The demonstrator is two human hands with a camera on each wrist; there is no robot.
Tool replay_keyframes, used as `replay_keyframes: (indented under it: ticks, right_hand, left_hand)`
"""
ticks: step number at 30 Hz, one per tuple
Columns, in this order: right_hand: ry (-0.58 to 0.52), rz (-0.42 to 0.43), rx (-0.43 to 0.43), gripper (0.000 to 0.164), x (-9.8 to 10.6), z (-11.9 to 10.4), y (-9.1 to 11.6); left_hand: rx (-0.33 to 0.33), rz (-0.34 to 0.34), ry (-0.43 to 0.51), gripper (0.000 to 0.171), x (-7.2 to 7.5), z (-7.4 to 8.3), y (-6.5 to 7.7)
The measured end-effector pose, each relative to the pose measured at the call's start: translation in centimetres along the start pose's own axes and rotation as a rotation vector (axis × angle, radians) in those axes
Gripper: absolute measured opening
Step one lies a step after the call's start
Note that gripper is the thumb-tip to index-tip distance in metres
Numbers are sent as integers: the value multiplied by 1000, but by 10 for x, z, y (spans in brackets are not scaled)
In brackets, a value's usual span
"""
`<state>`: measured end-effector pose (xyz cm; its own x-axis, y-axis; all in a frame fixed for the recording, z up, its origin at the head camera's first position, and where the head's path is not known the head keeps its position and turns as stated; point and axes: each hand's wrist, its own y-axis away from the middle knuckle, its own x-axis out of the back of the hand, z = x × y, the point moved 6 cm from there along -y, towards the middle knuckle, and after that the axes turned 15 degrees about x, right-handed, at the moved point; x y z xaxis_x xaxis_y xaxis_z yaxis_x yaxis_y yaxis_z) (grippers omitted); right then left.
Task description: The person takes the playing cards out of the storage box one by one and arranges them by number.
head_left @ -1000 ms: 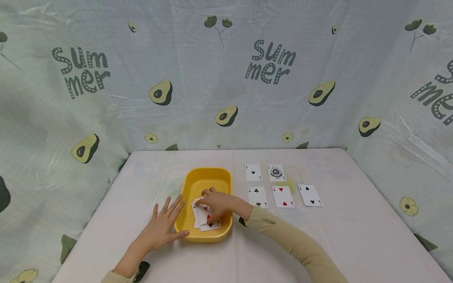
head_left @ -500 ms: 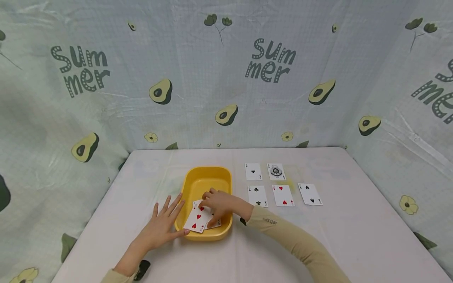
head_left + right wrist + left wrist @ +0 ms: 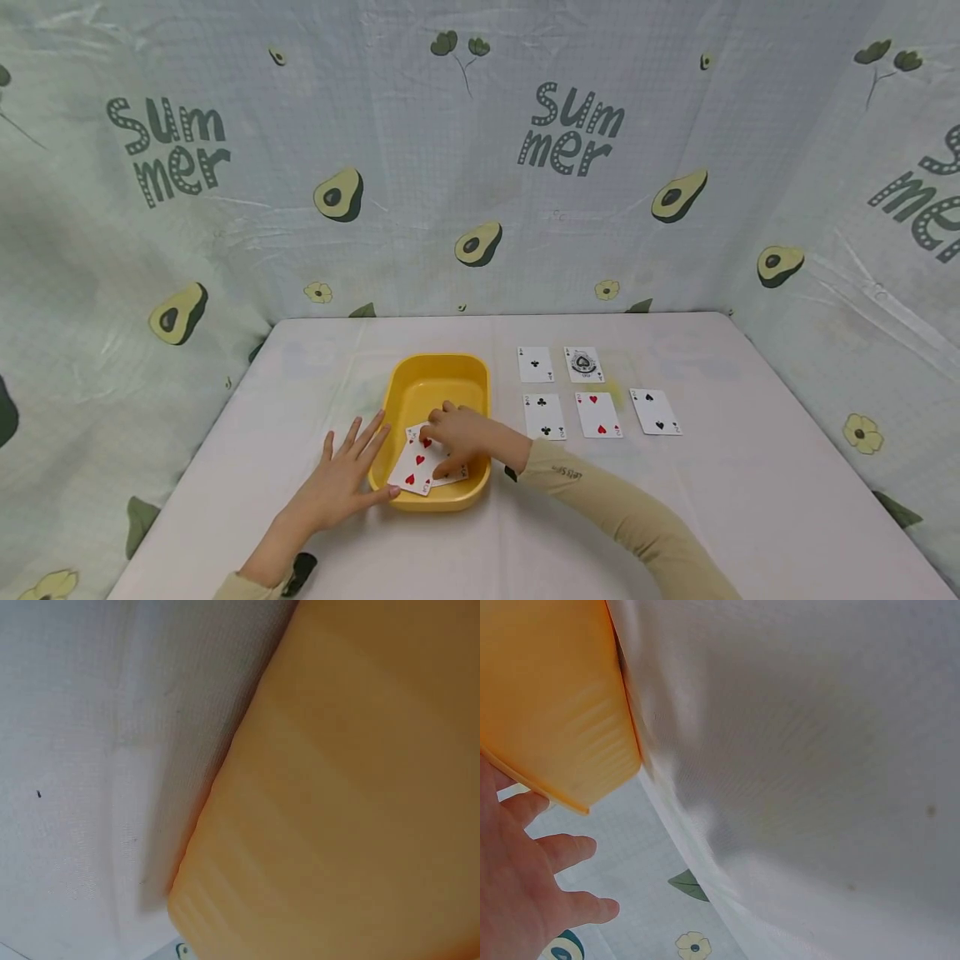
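A yellow tray (image 3: pixel 473 374) stands on the table, with several overlapping playing cards in its near half. A red hearts card (image 3: pixel 411 468) lies tilted on top there, partly covered by my right hand (image 3: pixel 463 433). That hand reaches in over the tray's right side, its bent fingers and thumb spread apart on the cards; the fingertips' contact is partly hidden. My left hand (image 3: pixel 347 483) rests against the tray's left side with fingers spread, the thumb at the near left corner. In the left wrist view, its fingers (image 3: pixel 570 851) stretch out beside the yellow tray wall (image 3: pixel 562 697).
Right of the tray, face-up cards lie in two rows. The far row has an ace of clubs (image 3: pixel 536 364) and an ace of spades (image 3: pixel 583 364). Nearer lie a two of clubs (image 3: pixel 544 417), two of hearts (image 3: pixel 598 415) and two of spades (image 3: pixel 655 412).
The hearts card has shifted and turned toward the tray's near left corner under my right hand, showing more of its face. The left hand has stayed against the tray.
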<state>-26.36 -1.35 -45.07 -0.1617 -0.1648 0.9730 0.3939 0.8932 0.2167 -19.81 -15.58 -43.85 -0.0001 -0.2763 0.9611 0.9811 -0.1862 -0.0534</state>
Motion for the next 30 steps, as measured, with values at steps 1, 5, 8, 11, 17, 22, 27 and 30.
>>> replay_keyframes:
  ticks: [1,5,8,11,17,22,27,30]
  right_hand:
    - [-3,2,-7,47,0,0,-1]
    - [-20,5,-21,46,-2,3,-2]
    - [-38,9,-20,47,-3,4,-3]
    - [-49,23,-12,49,-2,4,-2]
    - [-53,41,6,49,4,3,2]
    - [-36,58,25,47,12,2,5]
    - [17,93,68,44,14,4,8]
    - [51,112,73,46,15,7,10]
  left_hand:
    - [0,0,0,84,0,0,0]
    - [-3,6,-4,84,0,0,0]
    - [-10,16,-3,85,0,0,0]
    - [-14,20,-4,85,0,-1,0]
    - [-11,8,2,84,-1,-1,0]
    - [-6,5,-4,84,0,-1,-1]
    - [2,0,-7,86,-1,-1,-1]
    - [4,1,-12,86,-2,-1,-1]
